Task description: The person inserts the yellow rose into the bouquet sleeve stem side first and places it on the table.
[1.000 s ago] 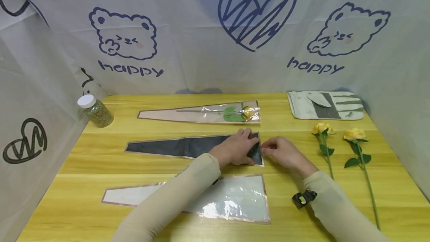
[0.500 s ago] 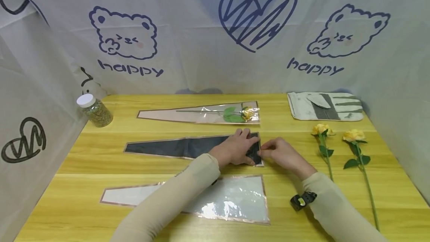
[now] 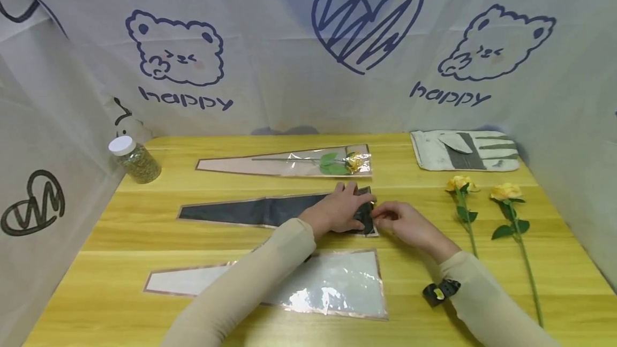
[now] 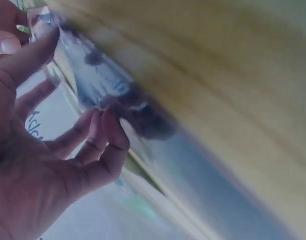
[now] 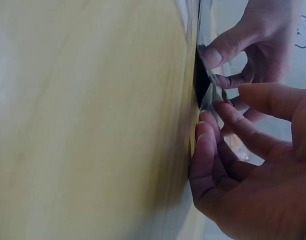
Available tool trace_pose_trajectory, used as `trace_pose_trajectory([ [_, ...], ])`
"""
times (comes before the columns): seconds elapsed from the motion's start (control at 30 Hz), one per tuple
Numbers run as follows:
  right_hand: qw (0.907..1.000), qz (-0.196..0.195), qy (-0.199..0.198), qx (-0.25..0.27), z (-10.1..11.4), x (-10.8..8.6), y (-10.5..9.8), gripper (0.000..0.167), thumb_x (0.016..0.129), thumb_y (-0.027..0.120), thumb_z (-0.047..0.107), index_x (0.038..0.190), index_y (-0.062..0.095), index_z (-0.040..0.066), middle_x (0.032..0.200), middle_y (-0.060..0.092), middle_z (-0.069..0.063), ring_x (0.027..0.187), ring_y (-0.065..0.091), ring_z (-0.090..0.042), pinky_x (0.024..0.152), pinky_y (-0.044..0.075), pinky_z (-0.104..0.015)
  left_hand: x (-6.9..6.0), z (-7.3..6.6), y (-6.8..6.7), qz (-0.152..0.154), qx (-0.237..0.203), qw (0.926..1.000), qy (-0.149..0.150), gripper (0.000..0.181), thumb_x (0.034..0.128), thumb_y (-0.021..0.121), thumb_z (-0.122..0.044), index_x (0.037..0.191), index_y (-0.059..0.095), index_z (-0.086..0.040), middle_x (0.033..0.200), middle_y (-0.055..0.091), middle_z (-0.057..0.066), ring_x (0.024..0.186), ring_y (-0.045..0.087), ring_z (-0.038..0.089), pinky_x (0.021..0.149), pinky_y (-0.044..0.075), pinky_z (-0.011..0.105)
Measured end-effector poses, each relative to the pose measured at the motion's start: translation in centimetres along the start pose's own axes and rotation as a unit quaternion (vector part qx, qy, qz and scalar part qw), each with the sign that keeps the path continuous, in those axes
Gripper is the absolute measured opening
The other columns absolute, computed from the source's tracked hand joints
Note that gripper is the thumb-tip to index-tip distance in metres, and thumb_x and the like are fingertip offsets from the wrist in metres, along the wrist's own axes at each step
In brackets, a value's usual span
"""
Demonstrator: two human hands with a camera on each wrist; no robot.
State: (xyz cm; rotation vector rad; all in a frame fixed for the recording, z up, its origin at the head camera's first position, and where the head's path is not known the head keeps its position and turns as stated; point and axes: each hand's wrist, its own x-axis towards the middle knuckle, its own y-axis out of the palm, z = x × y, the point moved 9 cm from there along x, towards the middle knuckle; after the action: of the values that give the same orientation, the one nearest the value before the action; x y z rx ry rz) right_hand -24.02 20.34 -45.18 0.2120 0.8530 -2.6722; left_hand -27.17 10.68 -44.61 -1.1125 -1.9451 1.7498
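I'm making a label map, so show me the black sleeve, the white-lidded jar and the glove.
Black sleeve (image 3: 283,209), head view: dark surface near mid-length.
White-lidded jar (image 3: 140,165), head view: its clear body.
Glove (image 3: 468,160), head view: its dark middle panel.

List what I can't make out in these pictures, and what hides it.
Head view: part of the black wrapper, under the left hand.
Head view: part of the white wrapper, behind the left forearm.
Head view: lower stem of the left loose rose, apparently behind the right forearm.
Head view: contents of the jar, too small to identify.
Left wrist view: grain of the table, blurred.
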Motion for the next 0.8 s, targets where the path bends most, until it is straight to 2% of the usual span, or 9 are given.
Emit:
trace_pose_trajectory([
  [0.13, 0.9999, -0.004, 0.003, -0.009, -0.4, 0.0, -0.1, 0.028, 0.098, 0.054, 0.008, 0.122, 0.064, -0.002, 0.12, 0.062, -0.016, 0.114, 0.055, -0.033, 0.098, 0.042, -0.05, 0.0, -0.3, -0.3, 0.004, -0.008, 0.9999, 0.008, 0.055, 0.0943, 0.066, -0.039, 0.144, 0.044, -0.031, 0.143, 0.038, 0.016, 0.121, 0.041, 0.036, 0.088, 0.049, 0.042],
  [0.3, 0.9998, 0.005, -0.008, -0.016, -0.2, -0.1, 0.0, 0.03, 0.097, 0.05, 0.003, 0.123, 0.065, -0.003, 0.125, 0.059, -0.02, 0.122, 0.05, -0.039, 0.101, 0.037, -0.056, 0.0, -0.5, -0.6, -0.005, 0.003, 0.9998, 0.016, 0.034, 0.0973, 0.063, -0.034, 0.129, 0.052, -0.026, 0.13, 0.048, 0.011, 0.109, 0.048, 0.032, 0.083, 0.049, 0.039],
  [0.43, 0.9996, 0.011, -0.014, -0.02, -0.1, -0.3, 0.0, 0.032, 0.097, 0.047, -0.001, 0.123, 0.065, -0.003, 0.122, 0.06, -0.019, 0.121, 0.05, -0.039, 0.102, 0.036, -0.056, 0.2, -0.5, -0.7, -0.015, 0.013, 0.9996, 0.021, 0.024, 0.0991, 0.06, -0.031, 0.121, 0.057, -0.025, 0.124, 0.052, 0.007, 0.105, 0.05, 0.027, 0.086, 0.047, 0.037],
  [0.57, 0.9992, 0.007, -0.019, -0.033, -0.2, -0.2, -0.2, 0.032, 0.096, 0.046, -0.002, 0.121, 0.066, -0.002, 0.117, 0.061, -0.016, 0.118, 0.051, -0.038, 0.101, 0.036, -0.056, 0.3, -0.8, -0.9, -0.017, 0.027, 0.9989, 0.034, 0.022, 0.0995, 0.06, -0.03, 0.121, 0.06, -0.023, 0.123, 0.055, 0.007, 0.109, 0.052, 0.026, 0.093, 0.044, 0.038],
  [0.7, 0.9966, 0.0, -0.04, -0.072, -0.2, -0.2, -0.7, 0.034, 0.095, 0.045, -0.004, 0.12, 0.068, -0.001, 0.112, 0.06, -0.013, 0.113, 0.053, -0.037, 0.098, 0.04, -0.055, 0.4, -1.3, -0.8, -0.016, 0.042, 0.9973, 0.058, 0.022, 0.0992, 0.061, -0.028, 0.12, 0.06, -0.019, 0.115, 0.062, 0.004, 0.107, 0.056, 0.021, 0.097, 0.04, 0.036],
  [0.8, 0.9923, 0.004, -0.067, -0.105, 0.1, -0.1, -0.8, 0.037, 0.094, 0.044, -0.007, 0.121, 0.068, 0.0, 0.11, 0.058, -0.011, 0.108, 0.054, -0.034, 0.095, 0.042, -0.053, 0.5, -1.4, -0.5, -0.009, 0.04, 0.9971, 0.065, 0.022, 0.0989, 0.061, -0.028, 0.119, 0.06, -0.019, 0.11, 0.062, 0.003, 0.101, 0.057, 0.02, 0.093, 0.043, 0.034],
])
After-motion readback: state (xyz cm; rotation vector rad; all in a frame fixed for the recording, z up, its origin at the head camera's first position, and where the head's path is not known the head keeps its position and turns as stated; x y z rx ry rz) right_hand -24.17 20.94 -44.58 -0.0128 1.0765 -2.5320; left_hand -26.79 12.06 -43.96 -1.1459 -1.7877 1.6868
